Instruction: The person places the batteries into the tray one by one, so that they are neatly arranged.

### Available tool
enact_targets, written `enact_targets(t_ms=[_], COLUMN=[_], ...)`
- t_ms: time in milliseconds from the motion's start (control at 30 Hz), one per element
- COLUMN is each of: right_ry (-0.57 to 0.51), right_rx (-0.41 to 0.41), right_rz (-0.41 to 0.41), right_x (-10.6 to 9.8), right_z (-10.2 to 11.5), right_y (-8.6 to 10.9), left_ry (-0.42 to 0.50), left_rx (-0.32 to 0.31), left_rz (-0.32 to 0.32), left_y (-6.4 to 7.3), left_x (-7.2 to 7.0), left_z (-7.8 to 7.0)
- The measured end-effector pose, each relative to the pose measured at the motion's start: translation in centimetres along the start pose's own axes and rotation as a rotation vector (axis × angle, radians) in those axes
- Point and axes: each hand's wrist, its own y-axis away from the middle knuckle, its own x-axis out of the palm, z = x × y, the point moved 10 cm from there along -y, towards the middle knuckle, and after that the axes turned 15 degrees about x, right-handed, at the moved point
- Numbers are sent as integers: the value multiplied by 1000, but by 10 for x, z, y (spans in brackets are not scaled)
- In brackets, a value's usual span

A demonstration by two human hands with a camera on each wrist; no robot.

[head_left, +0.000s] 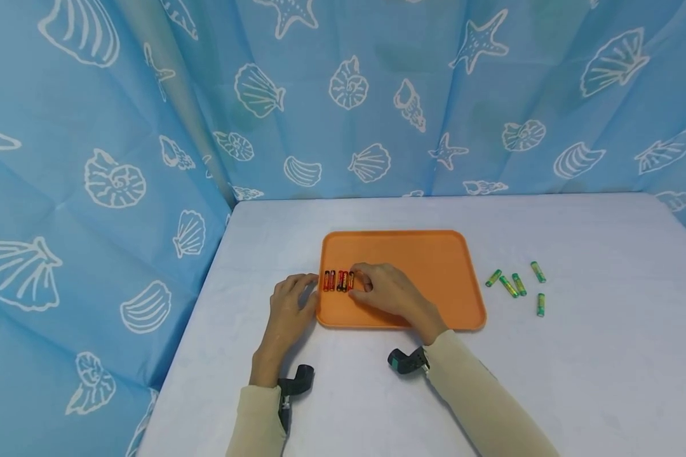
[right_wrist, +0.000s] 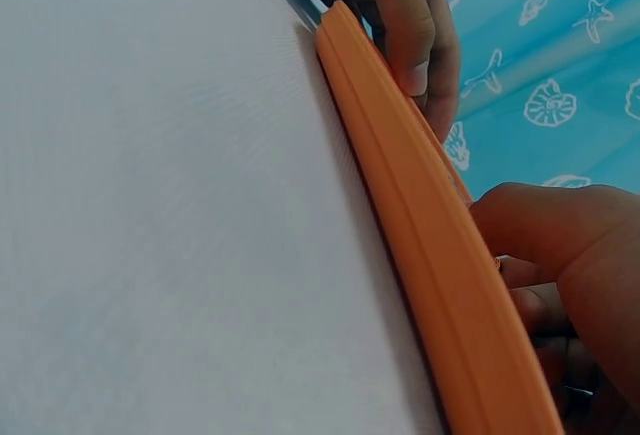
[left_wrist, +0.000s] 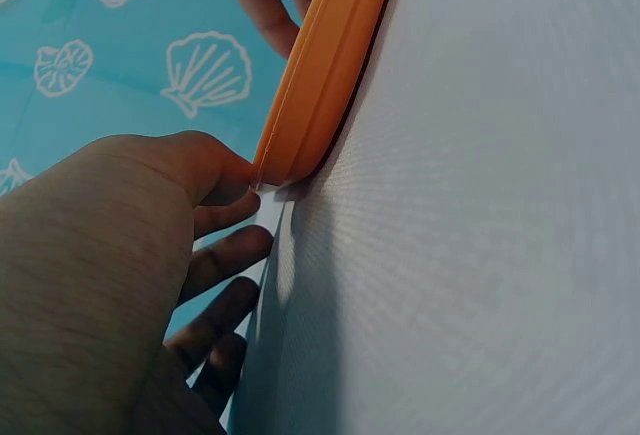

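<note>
In the head view, a row of several red-and-black batteries [head_left: 332, 280] stands side by side near the left edge of an orange tray [head_left: 400, 324]. My right hand [head_left: 390, 291] reaches over the tray, its thumb and index finger at the two ends of the row's rightmost battery [head_left: 351, 280], pinching it lengthwise. At the tray's left rim is my left hand [head_left: 288, 308], fingers loosely bent and nothing in its grasp. The left wrist view has the left thumb [left_wrist: 215, 160] touching the tray's corner. Tray walls hide the batteries from both wrist views.
Several green batteries [head_left: 508, 287] lie scattered on the white tabletop [head_left: 594, 355] to the right of the tray. A blue curtain [head_left: 320, 127] with white shell prints hangs behind the table and along its left side.
</note>
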Motion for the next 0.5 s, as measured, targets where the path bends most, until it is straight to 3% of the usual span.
enact_targets(t_ms=[500], right_ry=[-30], right_rx=[0], right_rz=[23], right_x=[-2], right_z=[-1], right_y=[2], left_ry=[-7], left_rx=[-16], left_rz=[17], left_y=[0], left_x=[2], left_z=[3])
